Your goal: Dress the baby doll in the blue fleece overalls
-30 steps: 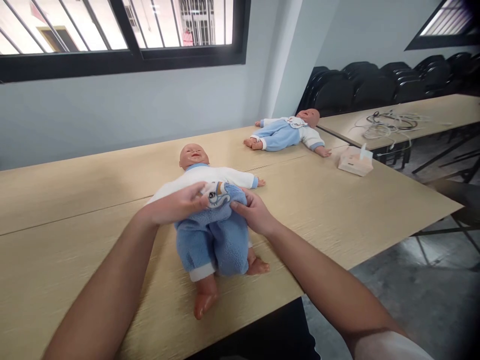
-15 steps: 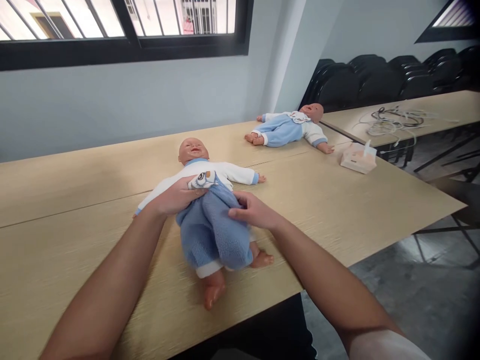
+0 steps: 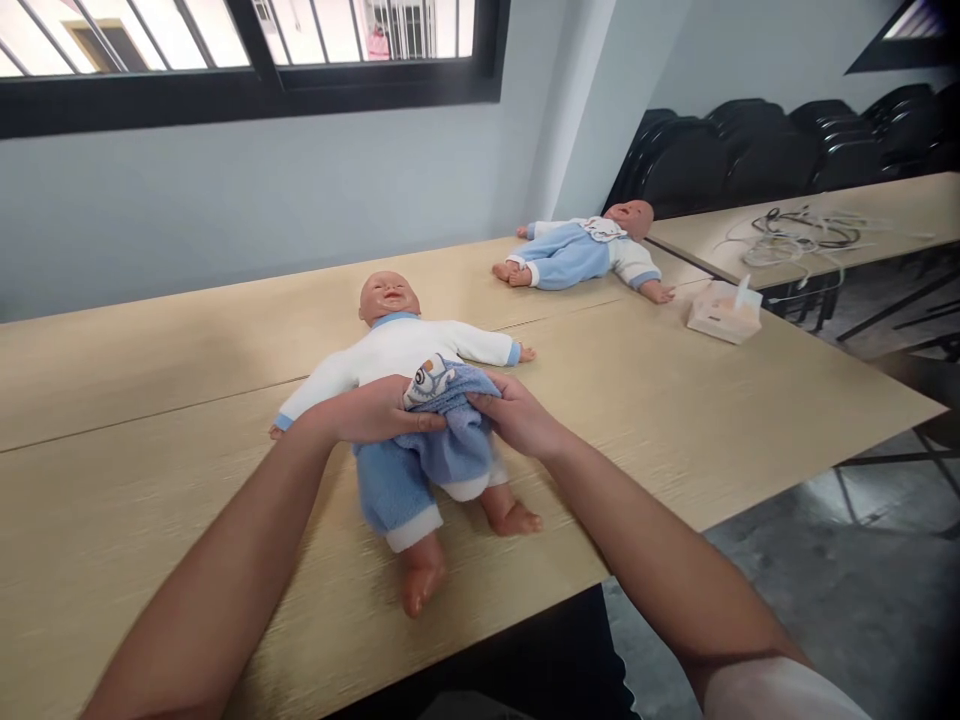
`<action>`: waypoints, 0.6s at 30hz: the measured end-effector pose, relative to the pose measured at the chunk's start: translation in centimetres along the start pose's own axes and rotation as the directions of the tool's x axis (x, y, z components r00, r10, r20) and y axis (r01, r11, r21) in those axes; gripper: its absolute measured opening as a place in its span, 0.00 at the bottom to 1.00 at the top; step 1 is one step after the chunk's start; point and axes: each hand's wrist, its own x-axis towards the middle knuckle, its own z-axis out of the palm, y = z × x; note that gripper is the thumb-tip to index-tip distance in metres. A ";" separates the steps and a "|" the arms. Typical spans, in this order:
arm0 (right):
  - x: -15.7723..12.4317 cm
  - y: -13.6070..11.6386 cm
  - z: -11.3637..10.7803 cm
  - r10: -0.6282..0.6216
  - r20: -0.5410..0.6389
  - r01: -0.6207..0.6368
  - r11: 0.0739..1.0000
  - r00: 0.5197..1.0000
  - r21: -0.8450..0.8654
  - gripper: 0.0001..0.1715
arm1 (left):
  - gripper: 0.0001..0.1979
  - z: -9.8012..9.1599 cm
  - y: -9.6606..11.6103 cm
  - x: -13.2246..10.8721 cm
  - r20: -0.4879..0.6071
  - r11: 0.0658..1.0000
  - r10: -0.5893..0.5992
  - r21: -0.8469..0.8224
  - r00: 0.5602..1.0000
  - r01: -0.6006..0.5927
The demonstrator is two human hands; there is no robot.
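A plain white sleeve (image 3: pixel 780 688), greyish where shaded, covers the right arm (image 3: pixel 645 540) down to about the elbow; its hem is soft and slightly curved. Below it the forearm is bare, tapering to a narrow wrist. The left arm (image 3: pixel 225 550) is bare as far as it shows, its shape similar. Left hand (image 3: pixel 379 410) and right hand (image 3: pixel 519 415) are ungloved. Black clothing (image 3: pixel 525 650) with a wavy right edge shows low down, beside a dark grey patch (image 3: pixel 465 706).

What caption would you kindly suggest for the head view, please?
Left hand and right hand grip the blue garment on one doll; a second doll lies beyond.
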 end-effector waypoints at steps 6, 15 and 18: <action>-0.4 -0.6 0.3 0.085 0.200 -0.080 0.996 0.976 -0.032 0.33 | 0.27 -0.6 -2.6 0.2 -0.212 0.956 -0.052 -0.293 0.976 -0.013; 0.4 -0.4 -1.4 0.142 0.075 -0.145 0.989 0.987 0.032 0.21 | 0.27 -0.1 -0.9 -0.2 0.029 0.994 -0.071 -0.079 0.997 0.073; 0.2 0.1 -1.1 0.192 0.075 -0.203 0.962 0.978 0.183 0.25 | 0.26 0.0 -0.7 -0.2 -0.008 0.995 -0.086 0.047 0.996 0.086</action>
